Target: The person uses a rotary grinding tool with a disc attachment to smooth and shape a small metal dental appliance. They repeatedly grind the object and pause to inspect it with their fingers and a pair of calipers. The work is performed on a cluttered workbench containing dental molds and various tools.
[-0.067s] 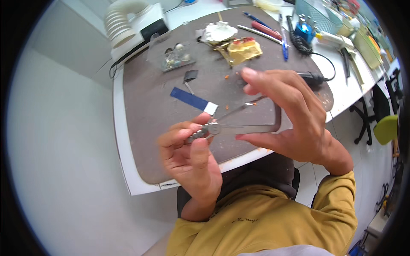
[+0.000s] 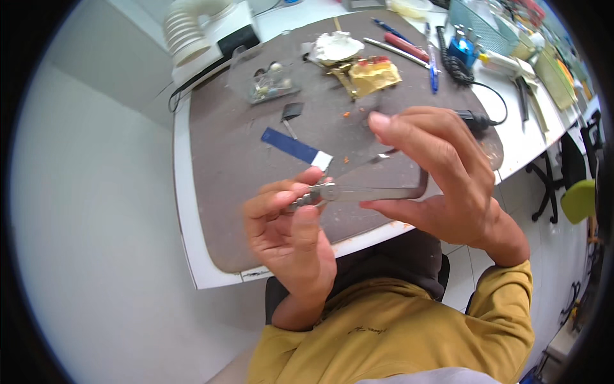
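Observation:
My left hand [image 2: 293,246] pinches a small, knobbly silver-grey metal piece [image 2: 303,200], shaped like a row of dental crowns, between thumb and fingers. My right hand [image 2: 448,169] grips a metal spring caliper [image 2: 377,193], its thumb along the lower arm and fingers curled over the upper end. The caliper's pivot and jaw end lie against the metal piece; my left fingers partly hide where they meet. Both hands are raised over the brown mat [image 2: 224,192]. Behind them lie a blue strip [image 2: 289,146] with a white end and a small dark square [image 2: 292,110].
At the back stand a white plaster model [image 2: 338,48], a gold-coloured model [image 2: 375,77] and a clear box [image 2: 275,89] of small parts. Pens [image 2: 433,67] and a black corded handpiece [image 2: 474,120] lie to the right. A white hose unit [image 2: 185,38] is at back left.
The whole scene has shifted slightly to the right in the picture. Both hands keep their hold on the caliper and metal piece.

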A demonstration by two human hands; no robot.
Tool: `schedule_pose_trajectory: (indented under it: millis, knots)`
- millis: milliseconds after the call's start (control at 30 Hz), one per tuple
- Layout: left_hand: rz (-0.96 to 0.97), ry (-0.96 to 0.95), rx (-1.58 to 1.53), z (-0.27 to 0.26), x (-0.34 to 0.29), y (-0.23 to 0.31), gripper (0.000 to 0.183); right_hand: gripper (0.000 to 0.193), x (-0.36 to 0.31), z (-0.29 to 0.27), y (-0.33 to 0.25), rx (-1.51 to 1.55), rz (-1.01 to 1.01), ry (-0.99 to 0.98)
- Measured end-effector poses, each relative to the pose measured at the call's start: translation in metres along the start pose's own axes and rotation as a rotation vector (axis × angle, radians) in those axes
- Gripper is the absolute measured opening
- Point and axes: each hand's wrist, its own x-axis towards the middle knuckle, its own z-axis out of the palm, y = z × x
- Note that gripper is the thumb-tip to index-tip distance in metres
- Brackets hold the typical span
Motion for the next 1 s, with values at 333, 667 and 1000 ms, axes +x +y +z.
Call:
schedule_pose_trajectory:
  millis: [333, 667, 1000]
  knots:
    - [0.042, 0.007, -0.072, 0.001, 0.000, 0.002, 0.022, 0.057, 0.001, -0.004, -0.010, -0.100, -0.051, -0.021]
    - [0.031, -0.006, -0.096, 0.002, 0.000, 0.001, 0.021, 0.058, 0.000, -0.002, -0.008, -0.101, -0.066, -0.010]
    - [-0.002, 0.000, -0.100, 0.002, 0.000, 0.002, 0.022, 0.059, 0.001, -0.001, -0.004, -0.100, -0.097, 0.001]
